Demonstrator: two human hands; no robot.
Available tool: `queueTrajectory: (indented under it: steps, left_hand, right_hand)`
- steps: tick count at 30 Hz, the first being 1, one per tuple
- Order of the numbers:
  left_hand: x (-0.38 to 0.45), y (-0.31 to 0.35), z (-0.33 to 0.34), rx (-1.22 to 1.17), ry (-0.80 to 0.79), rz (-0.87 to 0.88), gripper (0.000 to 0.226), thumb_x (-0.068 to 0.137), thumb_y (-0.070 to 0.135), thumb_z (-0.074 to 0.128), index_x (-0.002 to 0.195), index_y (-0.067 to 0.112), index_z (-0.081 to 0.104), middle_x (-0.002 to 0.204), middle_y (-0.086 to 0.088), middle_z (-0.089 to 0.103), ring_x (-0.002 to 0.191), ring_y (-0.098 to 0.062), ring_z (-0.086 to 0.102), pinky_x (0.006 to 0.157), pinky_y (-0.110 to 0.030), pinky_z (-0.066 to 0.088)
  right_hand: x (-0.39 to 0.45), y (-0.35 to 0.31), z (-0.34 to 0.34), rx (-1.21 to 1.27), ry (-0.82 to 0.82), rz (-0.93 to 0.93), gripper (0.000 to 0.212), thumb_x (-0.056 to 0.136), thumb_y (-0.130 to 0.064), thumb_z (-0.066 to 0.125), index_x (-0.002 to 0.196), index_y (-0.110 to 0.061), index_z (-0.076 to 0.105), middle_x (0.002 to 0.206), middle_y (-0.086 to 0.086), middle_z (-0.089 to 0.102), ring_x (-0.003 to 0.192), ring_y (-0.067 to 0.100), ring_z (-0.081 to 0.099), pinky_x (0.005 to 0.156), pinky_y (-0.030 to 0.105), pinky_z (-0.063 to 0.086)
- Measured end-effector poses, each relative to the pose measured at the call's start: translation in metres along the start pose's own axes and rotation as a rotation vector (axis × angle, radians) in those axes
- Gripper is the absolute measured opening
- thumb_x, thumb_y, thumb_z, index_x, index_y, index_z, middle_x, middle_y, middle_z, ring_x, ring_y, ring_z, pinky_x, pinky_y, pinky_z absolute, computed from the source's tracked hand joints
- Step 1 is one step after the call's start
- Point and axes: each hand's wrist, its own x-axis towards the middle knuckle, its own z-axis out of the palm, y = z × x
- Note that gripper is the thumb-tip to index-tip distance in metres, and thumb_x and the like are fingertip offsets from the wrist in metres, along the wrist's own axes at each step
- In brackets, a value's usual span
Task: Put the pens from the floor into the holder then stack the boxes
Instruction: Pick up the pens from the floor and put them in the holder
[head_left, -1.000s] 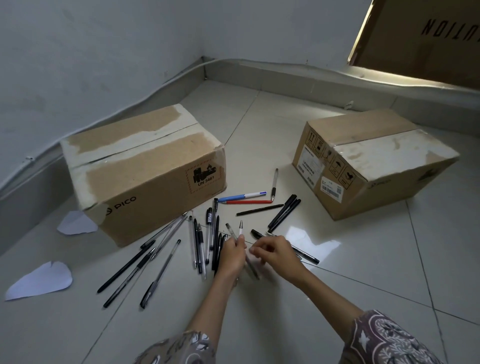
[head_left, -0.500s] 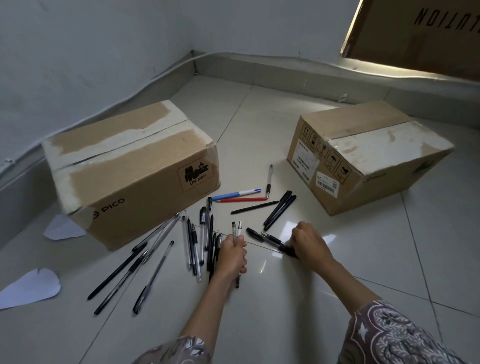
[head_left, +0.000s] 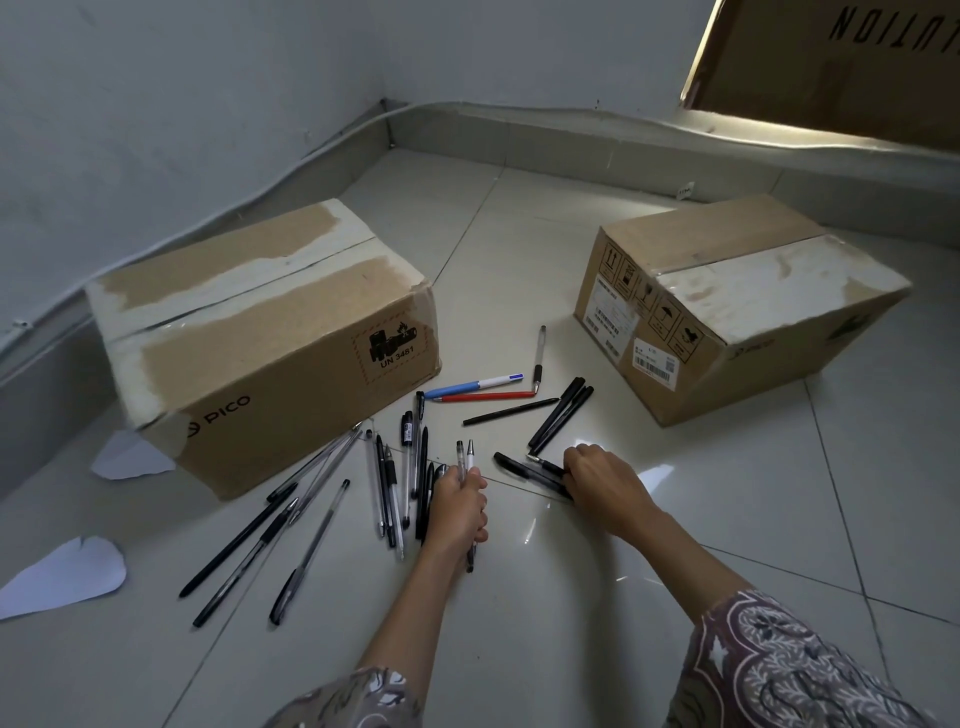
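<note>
In the head view, the left hand (head_left: 460, 506) was curled round two clear-barrelled ballpoint pens (head_left: 465, 457), tips up, while the right hand (head_left: 602, 480) pinched a pair of black capped pens (head_left: 524, 467) lying on the pale tiled floor (head_left: 571, 649) — the gathering step, by my reading. No holder was in view; the next move called for lifting that pair cleanly. The two brown cardboard boxes (head_left: 270, 338) (head_left: 737, 306) stood well apart, unstacked.

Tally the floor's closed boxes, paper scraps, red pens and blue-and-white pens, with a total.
Boxes: 2
Paper scraps: 2
Red pens: 1
Blue-and-white pens: 1
Total: 6
</note>
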Motion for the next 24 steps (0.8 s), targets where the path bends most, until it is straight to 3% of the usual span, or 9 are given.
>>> queueTrajectory:
  steps: [2,5,8,10,14,18,21,24]
  left_hand:
    - [0.000,0.001,-0.001,-0.009,0.006,-0.007,0.028,0.100,0.018,0.031,0.075,0.012,0.040,0.058,-0.001,0.032,0.046,-0.011,0.026,0.035,-0.015,0.022]
    - [0.000,0.001,-0.003,-0.015,0.006,-0.021,0.028,0.100,0.018,0.031,0.074,0.012,0.041,0.058,-0.002,0.032,0.046,-0.012,0.027,0.036,-0.016,0.024]
    - [-0.001,0.003,-0.004,-0.018,-0.002,-0.027,0.029,0.100,0.018,0.031,0.074,0.011,0.040,0.058,-0.003,0.034,0.046,-0.013,0.029,0.036,-0.016,0.025]
    - [-0.001,0.004,-0.004,-0.014,-0.006,-0.021,0.029,0.100,0.017,0.031,0.074,0.011,0.040,0.057,-0.004,0.037,0.044,-0.014,0.032,0.037,-0.016,0.027]
    - [-0.002,0.003,-0.005,-0.005,-0.015,-0.023,0.027,0.100,0.017,0.032,0.076,0.010,0.042,0.059,-0.005,0.041,0.046,-0.016,0.039,0.044,-0.021,0.032]
    - [-0.003,0.006,-0.007,0.029,-0.013,-0.002,0.027,0.100,0.020,0.034,0.079,0.009,0.047,0.061,-0.007,0.047,0.052,-0.019,0.048,0.050,-0.025,0.039]
    - [-0.003,0.014,-0.008,0.074,-0.015,0.004,0.027,0.099,0.023,0.034,0.081,0.011,0.049,0.063,-0.005,0.051,0.059,-0.018,0.054,0.054,-0.025,0.041]
    - [-0.007,0.037,-0.008,0.109,-0.024,0.023,0.028,0.100,0.025,0.033,0.079,0.012,0.046,0.061,-0.004,0.045,0.053,-0.016,0.047,0.051,-0.024,0.039]
  right_hand:
    - [0.002,-0.001,-0.003,0.034,0.010,-0.001,0.013,0.093,-0.005,0.035,0.086,-0.008,0.046,0.085,0.009,0.046,0.076,0.024,0.042,0.063,0.032,0.030]
    - [0.005,-0.004,0.000,0.206,0.040,-0.035,0.018,0.094,-0.004,0.037,0.100,-0.001,0.054,0.099,0.013,0.055,0.094,0.028,0.050,0.076,0.034,0.040]
    - [0.007,-0.013,0.003,0.284,0.021,-0.077,0.023,0.097,-0.008,0.038,0.106,0.000,0.058,0.099,0.010,0.049,0.099,0.026,0.046,0.075,0.026,0.033]
    - [0.006,-0.017,0.007,0.259,-0.003,-0.097,0.024,0.096,-0.009,0.038,0.100,0.000,0.060,0.094,0.006,0.043,0.093,0.023,0.042,0.073,0.026,0.031]
    - [0.004,-0.025,0.013,0.120,0.030,-0.087,0.018,0.095,-0.013,0.040,0.100,-0.004,0.056,0.106,0.012,0.053,0.098,0.026,0.048,0.068,0.029,0.032]
    - [0.009,-0.032,0.009,0.037,0.022,-0.081,0.020,0.094,-0.012,0.040,0.096,-0.002,0.058,0.104,0.014,0.059,0.097,0.029,0.054,0.065,0.033,0.032]
    - [0.014,-0.032,0.002,0.249,0.004,0.032,0.019,0.089,-0.012,0.045,0.088,-0.002,0.062,0.087,0.011,0.060,0.080,0.026,0.057,0.060,0.030,0.037]
    - [0.012,-0.032,-0.024,0.605,0.026,0.139,0.016,0.086,-0.013,0.057,0.078,0.000,0.062,0.071,0.009,0.059,0.067,0.025,0.055,0.056,0.028,0.035]
